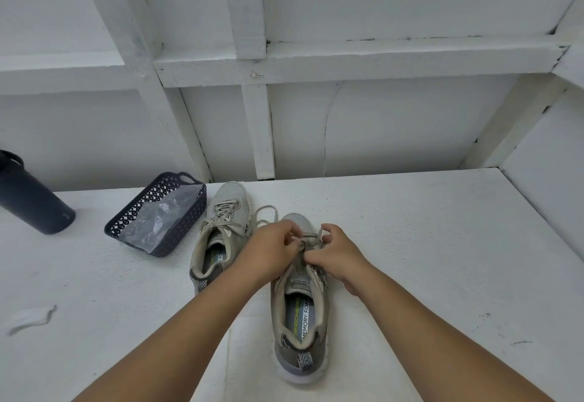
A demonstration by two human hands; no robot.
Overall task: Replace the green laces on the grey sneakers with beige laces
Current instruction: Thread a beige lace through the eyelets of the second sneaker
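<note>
- The left hand (pixel 274 248) and the right hand (pixel 335 256) meet over the front part of the near sneaker (pixel 300 300), which stands directly under them with its heel toward the person.
- Both hands have the fingers curled and pinch the beige lace (pixel 311 242) at the top eyelets; a small loop rises between the fingertips, so I judge that the bow is being tied.
- To do this step well, both ends should be pulled with equal force, the knot should sit in the middle of the tongue, and the loops should be about the same length before the final tightening.
- The far sneaker (pixel 221 231) lies just beside the left hand, on its outer side; its beige lace looks already tied. No green lace is visible anywhere.
- On the insole of the near sneaker, below the hands, the words "MEMORY FOAM" are readable, and beside them yellow-green letters that seem to say "SKECHERS"; I am not fully sure. The far insole shows only part of the same print.
- Further to the left of the left hand are a dark basket (pixel 164 199) holding a clear plastic bag (pixel 158 221), and a dark bottle (pixel 28 199).
</note>
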